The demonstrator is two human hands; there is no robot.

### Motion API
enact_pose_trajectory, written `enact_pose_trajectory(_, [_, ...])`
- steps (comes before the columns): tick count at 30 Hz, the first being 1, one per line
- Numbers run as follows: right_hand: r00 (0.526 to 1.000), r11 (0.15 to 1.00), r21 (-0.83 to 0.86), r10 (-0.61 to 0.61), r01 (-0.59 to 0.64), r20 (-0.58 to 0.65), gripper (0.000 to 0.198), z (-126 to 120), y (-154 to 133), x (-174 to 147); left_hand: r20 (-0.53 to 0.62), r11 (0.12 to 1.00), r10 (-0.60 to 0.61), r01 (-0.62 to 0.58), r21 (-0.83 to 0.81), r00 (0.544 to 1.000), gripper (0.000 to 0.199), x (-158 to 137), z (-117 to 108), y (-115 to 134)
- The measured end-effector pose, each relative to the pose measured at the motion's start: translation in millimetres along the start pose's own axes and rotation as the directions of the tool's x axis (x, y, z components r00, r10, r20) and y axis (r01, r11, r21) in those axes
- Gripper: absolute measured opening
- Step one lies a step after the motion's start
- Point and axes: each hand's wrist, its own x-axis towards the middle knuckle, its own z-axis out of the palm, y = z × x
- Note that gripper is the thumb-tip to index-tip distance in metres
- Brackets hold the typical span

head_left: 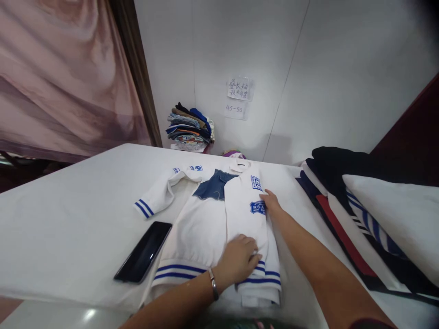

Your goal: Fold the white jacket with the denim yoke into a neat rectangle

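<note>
- While it lies front-up near the table's near edge, the white jacket point(206, 228) with blue-striped hem and a denim-blue panel at the chest has its right side folded in over the middle; one sleeve point(161, 194) is stretched out to the left, its cuff striped blue.
- Left hand point(238, 260) lies flat on the folded panel just above the hem, fingers loosely spread and pressing the cloth, pinching nothing (a metal bracelet point(213, 284) sits on that wrist).
- Right hand point(270, 203) rests palm-down on the folded edge beside the blue chest badge point(258, 207), fingers together and extended, gripping nothing.
- Black phone point(144, 251) lies screen-up just left of the hem, close to the jacket.
- White table point(68, 219) carries it all.
- Stacked clothes point(360, 205) in navy, red and white are piled at the right, well apart from the hands.
- Further folded pile point(190, 128) stands against the back wall, under two handwritten paper notes point(239, 96).
</note>
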Motion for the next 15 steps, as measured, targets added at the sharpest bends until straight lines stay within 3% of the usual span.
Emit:
enact_pose_trajectory(4, [0.993, 0.979, -0.19, -0.091, 0.075, -0.079, 0.067, -1.4, 4.9, 26.7, -0.007, 1.0, 0.015, -0.015, 0.012, 1.0, 0.014, -1.8, -0.4, 0.1])
enact_pose_trajectory(9, [0.972, 0.877, -0.447, -0.224, 0.174, -0.062, 0.06, 0.3, -9.9, 49.4, 0.031, 1.0, -0.01, 0.011, -0.014, 0.999, 0.014, -1.4, -1.9, 2.0])
enact_pose_trajectory(13, [0.897, 0.738, -0.558, -0.44, 0.38, 0.028, 0.061, 25.3, -38.8, 57.7, 0.041, 0.996, -0.039, 0.042, -0.084, 0.998, 0.017, -1.4, 2.1, -1.5])
enact_pose_trajectory(15, [0.831, 0.598, -0.635, -0.54, 0.489, 0.132, 0.058, 41.7, -43.1, 58.2, 0.06, 0.988, -0.065, 0.073, -0.14, 0.996, 0.019, -1.1, 5.2, -5.7])
